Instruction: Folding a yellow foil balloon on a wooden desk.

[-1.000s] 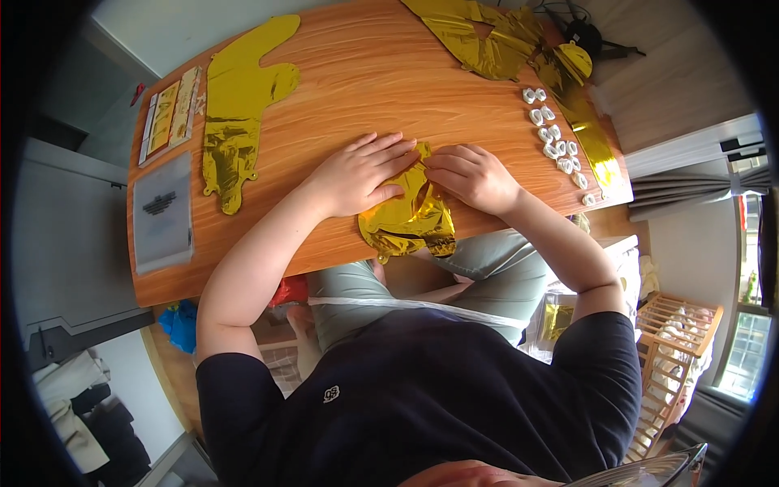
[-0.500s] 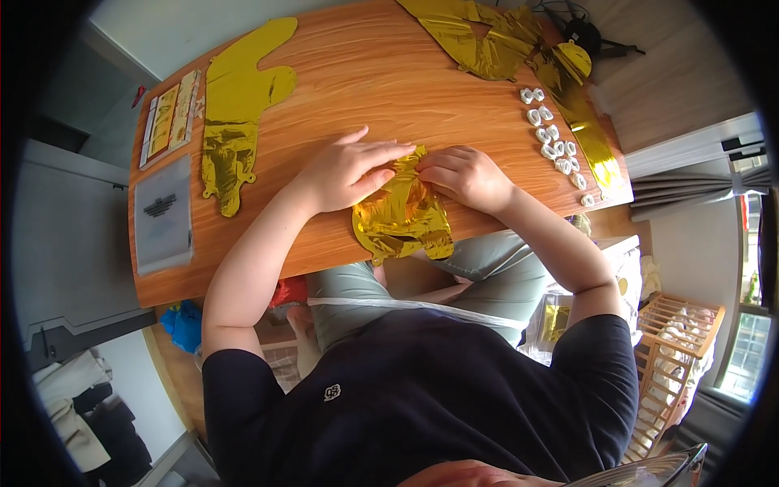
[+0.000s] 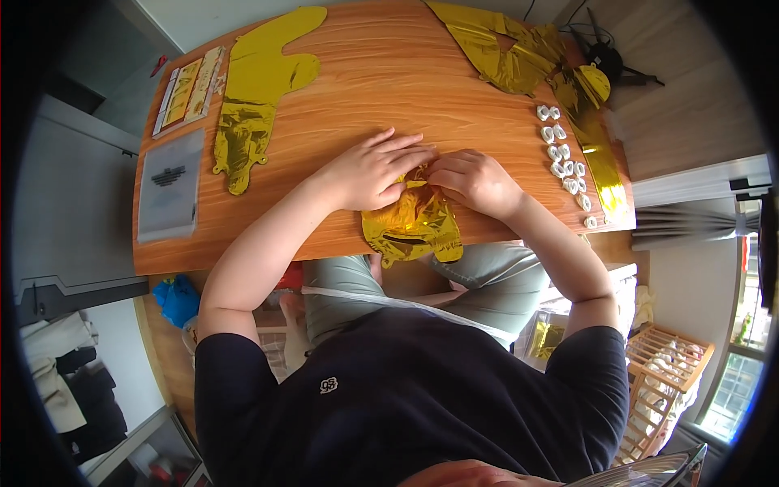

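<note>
A flat piece of shiny gold foil, apparently a deflated foil balloon (image 3: 414,223), lies at the table's near edge, its lower end reaching over the edge toward my lap. My left hand (image 3: 369,174) rests on its upper left part, fingers stretched out and slightly spread, thumb bent over the foil. The fingers of my right hand (image 3: 479,185) are curled and pressed together at the foil's upper right edge. My fingertips nearly meet at the top, where they hide part of the crumpled foil.
A larger flat gold foil balloon (image 3: 264,81) lies at the left, beside a printed card (image 3: 188,91) and a clear plastic sleeve (image 3: 170,187). More gold foil (image 3: 507,53) lies far right. Several small white ribbon rolls (image 3: 565,169) line the right side. A black stand (image 3: 604,57) is behind them.
My fingertips have come closer together at the top of the foil, and less of its upper end shows. The view has tilted a little.
</note>
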### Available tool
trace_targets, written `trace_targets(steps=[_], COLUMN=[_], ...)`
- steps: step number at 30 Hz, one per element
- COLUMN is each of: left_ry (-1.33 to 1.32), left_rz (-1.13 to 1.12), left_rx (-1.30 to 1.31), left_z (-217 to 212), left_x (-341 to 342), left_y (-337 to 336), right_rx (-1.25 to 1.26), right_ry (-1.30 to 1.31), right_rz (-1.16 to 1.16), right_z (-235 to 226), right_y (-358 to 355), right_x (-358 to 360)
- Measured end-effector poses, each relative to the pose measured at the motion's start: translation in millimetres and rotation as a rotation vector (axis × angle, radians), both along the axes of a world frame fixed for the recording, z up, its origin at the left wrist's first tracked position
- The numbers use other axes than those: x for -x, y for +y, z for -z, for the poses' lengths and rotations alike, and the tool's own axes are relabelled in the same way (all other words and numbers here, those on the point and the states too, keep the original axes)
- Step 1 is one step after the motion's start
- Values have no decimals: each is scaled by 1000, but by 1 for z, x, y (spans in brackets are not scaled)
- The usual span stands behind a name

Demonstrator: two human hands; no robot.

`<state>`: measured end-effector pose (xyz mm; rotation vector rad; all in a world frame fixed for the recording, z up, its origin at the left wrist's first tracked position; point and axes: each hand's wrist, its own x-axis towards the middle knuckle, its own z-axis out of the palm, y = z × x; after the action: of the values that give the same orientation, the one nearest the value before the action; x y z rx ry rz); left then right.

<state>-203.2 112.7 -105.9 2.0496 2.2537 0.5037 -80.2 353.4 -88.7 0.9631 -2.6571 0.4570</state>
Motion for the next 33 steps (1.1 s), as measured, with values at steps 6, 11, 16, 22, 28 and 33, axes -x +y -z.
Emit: trace_targets(steps=[6, 11, 16, 22, 28, 33], left_ry=[14, 26, 19, 23, 39, -17], left_rz=[-22, -25, -20, -19, -32, -22], left_rx=[-18, -7, -3, -21, -19, -39], left_z=[6, 7, 6, 9, 10, 7], left_x=[1, 3, 3, 3, 4, 2], left_y=[-2, -1, -2, -1, -2, -3], right_rx=[8, 23, -48, 87, 37, -114], right_ry=[-3, 5, 128, -3, 82, 157], right_rz=[-27, -97, -46, -46, 22, -24], right_z=[-1, -4, -5, 0, 2, -2], right_y=[4, 13, 9, 8, 4, 5], right_x=[1, 1, -1, -1, 2, 9])
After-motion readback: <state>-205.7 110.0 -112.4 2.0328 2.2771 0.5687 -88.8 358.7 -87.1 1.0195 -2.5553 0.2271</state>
